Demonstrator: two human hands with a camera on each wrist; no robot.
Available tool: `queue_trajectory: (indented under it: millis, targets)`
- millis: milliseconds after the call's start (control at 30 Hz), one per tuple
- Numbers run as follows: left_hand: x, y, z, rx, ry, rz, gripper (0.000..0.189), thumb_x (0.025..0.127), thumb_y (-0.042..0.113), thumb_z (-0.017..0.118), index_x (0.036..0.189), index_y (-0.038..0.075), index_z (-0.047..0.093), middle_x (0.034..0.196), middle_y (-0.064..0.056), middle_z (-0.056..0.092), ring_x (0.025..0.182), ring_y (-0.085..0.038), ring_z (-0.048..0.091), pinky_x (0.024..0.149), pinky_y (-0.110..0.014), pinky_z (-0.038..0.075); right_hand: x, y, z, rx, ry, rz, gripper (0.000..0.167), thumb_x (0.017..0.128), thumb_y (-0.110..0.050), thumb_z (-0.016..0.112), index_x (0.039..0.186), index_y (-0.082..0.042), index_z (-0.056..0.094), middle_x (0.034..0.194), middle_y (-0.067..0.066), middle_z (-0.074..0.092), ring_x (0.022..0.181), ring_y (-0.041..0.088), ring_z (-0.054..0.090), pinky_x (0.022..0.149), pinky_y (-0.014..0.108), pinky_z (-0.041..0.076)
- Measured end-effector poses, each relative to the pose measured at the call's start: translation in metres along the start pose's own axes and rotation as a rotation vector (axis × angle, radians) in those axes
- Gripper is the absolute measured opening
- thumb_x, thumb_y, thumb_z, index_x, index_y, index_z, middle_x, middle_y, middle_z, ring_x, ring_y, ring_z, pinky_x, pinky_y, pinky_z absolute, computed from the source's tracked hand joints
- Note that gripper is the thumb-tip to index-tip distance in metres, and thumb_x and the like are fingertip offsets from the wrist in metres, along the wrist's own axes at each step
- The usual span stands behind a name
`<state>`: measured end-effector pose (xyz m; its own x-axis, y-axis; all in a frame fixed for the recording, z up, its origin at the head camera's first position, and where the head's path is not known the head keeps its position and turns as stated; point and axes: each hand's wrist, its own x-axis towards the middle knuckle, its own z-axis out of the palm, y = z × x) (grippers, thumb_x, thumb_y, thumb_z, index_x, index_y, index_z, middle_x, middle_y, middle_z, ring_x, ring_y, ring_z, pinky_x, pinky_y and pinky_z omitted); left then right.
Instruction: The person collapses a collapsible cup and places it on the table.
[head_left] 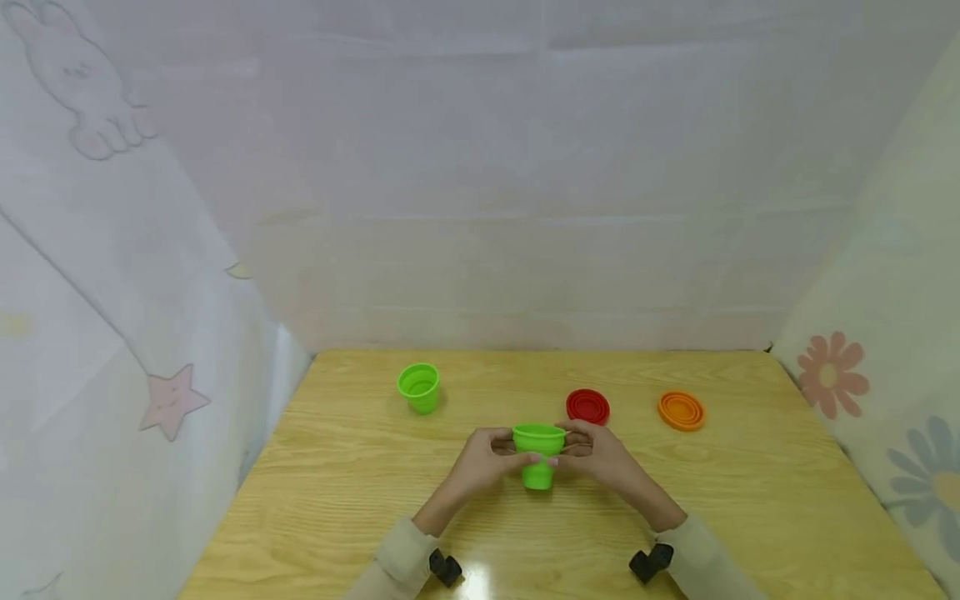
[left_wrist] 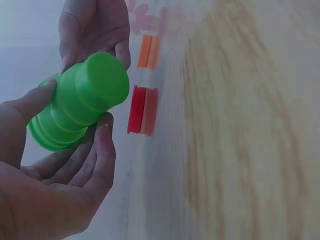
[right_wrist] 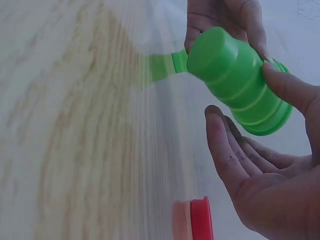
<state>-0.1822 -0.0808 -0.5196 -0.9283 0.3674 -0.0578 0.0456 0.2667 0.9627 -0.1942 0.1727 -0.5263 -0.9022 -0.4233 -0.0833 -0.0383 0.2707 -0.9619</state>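
Overall, a pale printed cloth (head_left: 480, 167) rises beyond the far edge and along both sides of a wooden table (head_left: 300, 508). Two sleeved forearms reach in from the near side. The left hand (head_left: 480, 460) pinches a green cup (head_left: 538, 443) between its thumb on the near side and fingers behind. The right hand (head_left: 606, 454) is half spread: its thumb rests against the cup, while its fingers bend loosely beyond, with a gap showing in the right wrist view.

The cup is held upright, rim up, off the table, near the middle. It looks like stepped silicone, so likely light, soft, slightly grippy and hard to break; the steps may fold under pressure from above. The thicker rim would probably be the firmest place to take hold; squeezing the wall could dent it.

Far to the left stands a second green cup (head_left: 424, 402), also at full height. To the right lie two flat ringed discs, apparently similar cups folded down: the orange disc (head_left: 681, 411) farther right, the red disc (head_left: 588, 407) just beyond the right hand.
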Motion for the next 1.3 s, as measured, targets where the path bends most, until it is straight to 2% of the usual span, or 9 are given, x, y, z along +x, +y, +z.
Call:
queue_trajectory:
  millis: [200, 400, 567, 667, 800, 933, 1033, 1133, 1300]
  targets:
    - [-0.004, 0.0, 0.001, -0.084, -0.039, -0.057, 0.043, 0.096, 0.039, 0.078, 0.127, 0.009, 0.075, 0.116, -0.009, 0.08, 0.104, -0.018, 0.077, 0.09, -0.035, 0.066, -0.001, 0.002, -0.001, 0.039, -0.026, -0.004, 0.074, 0.094, -0.03, 0.082, 0.153, -0.001, 0.048, 0.146, 0.021, 0.059, 0.123, 0.03, 0.068, 0.094, 0.03, 0.063]
    - [-0.007, 0.003, 0.007, -0.153, -0.047, -0.108, 0.047, 0.099, 0.037, 0.076, 0.128, 0.0, 0.072, 0.114, -0.013, 0.08, 0.101, -0.019, 0.079, 0.09, -0.04, 0.067, -0.004, 0.002, -0.002, 0.013, -0.02, -0.002, 0.058, 0.096, -0.031, 0.079, 0.143, -0.004, 0.06, 0.136, 0.017, 0.069, 0.116, 0.022, 0.072, 0.092, 0.024, 0.061]
    - [-0.006, 0.007, 0.007, -0.07, -0.057, -0.103, 0.044, 0.102, 0.039, 0.071, 0.122, -0.001, 0.073, 0.109, -0.013, 0.081, 0.095, -0.015, 0.077, 0.088, -0.041, 0.067, -0.003, 0.005, -0.004, 0.032, -0.033, -0.011, 0.045, 0.097, -0.03, 0.078, 0.132, -0.003, 0.067, 0.124, 0.015, 0.074, 0.108, 0.017, 0.075, 0.091, 0.022, 0.061]
    - [-0.006, 0.008, 0.006, -0.024, -0.071, -0.091, 0.047, 0.103, 0.039, 0.068, 0.124, -0.003, 0.071, 0.11, -0.014, 0.08, 0.094, -0.017, 0.077, 0.088, -0.042, 0.067, -0.002, 0.009, -0.005, 0.036, -0.034, -0.001, 0.04, 0.096, -0.03, 0.079, 0.125, -0.004, 0.071, 0.12, 0.014, 0.076, 0.106, 0.017, 0.075, 0.09, 0.022, 0.061]
    - [-0.007, 0.005, 0.004, 0.042, -0.049, -0.07, 0.063, 0.103, 0.044, 0.068, 0.141, -0.006, 0.06, 0.123, -0.019, 0.076, 0.107, -0.026, 0.076, 0.091, -0.044, 0.066, -0.004, 0.011, -0.005, 0.026, -0.033, 0.028, 0.037, 0.096, -0.032, 0.079, 0.12, -0.005, 0.073, 0.116, 0.01, 0.077, 0.104, 0.018, 0.073, 0.091, 0.026, 0.061]
    - [-0.006, 0.001, -0.001, 0.097, -0.023, -0.052, 0.072, 0.1, 0.048, 0.071, 0.151, 0.002, 0.053, 0.14, -0.018, 0.066, 0.124, -0.034, 0.069, 0.097, -0.045, 0.064, -0.007, 0.01, -0.005, 0.042, -0.057, 0.042, 0.037, 0.097, -0.033, 0.077, 0.12, -0.005, 0.073, 0.113, 0.007, 0.077, 0.103, 0.018, 0.072, 0.092, 0.03, 0.061]
    - [-0.005, 0.001, -0.003, 0.092, -0.031, -0.008, 0.063, 0.101, 0.044, 0.071, 0.15, 0.007, 0.056, 0.144, -0.016, 0.064, 0.127, -0.037, 0.067, 0.103, -0.049, 0.062, -0.008, 0.01, -0.005, 0.083, -0.082, 0.043, 0.038, 0.099, -0.032, 0.075, 0.123, -0.003, 0.072, 0.113, 0.007, 0.077, 0.102, 0.018, 0.073, 0.093, 0.034, 0.064]
    - [-0.003, 0.004, -0.005, 0.095, -0.036, 0.033, 0.049, 0.102, 0.039, 0.07, 0.141, 0.01, 0.064, 0.134, -0.014, 0.07, 0.122, -0.034, 0.069, 0.105, -0.049, 0.06, -0.007, 0.011, -0.005, 0.125, -0.118, 0.046, 0.041, 0.102, -0.031, 0.071, 0.128, 0.0, 0.07, 0.114, 0.009, 0.078, 0.1, 0.02, 0.075, 0.092, 0.037, 0.066]
    - [-0.003, 0.006, -0.006, 0.113, -0.035, 0.039, 0.036, 0.102, 0.037, 0.071, 0.129, 0.013, 0.07, 0.119, -0.01, 0.074, 0.112, -0.027, 0.072, 0.103, -0.048, 0.061, -0.006, 0.012, -0.005, 0.145, -0.17, 0.066, 0.045, 0.105, -0.031, 0.067, 0.134, 0.003, 0.067, 0.114, 0.012, 0.079, 0.096, 0.024, 0.077, 0.089, 0.04, 0.068]
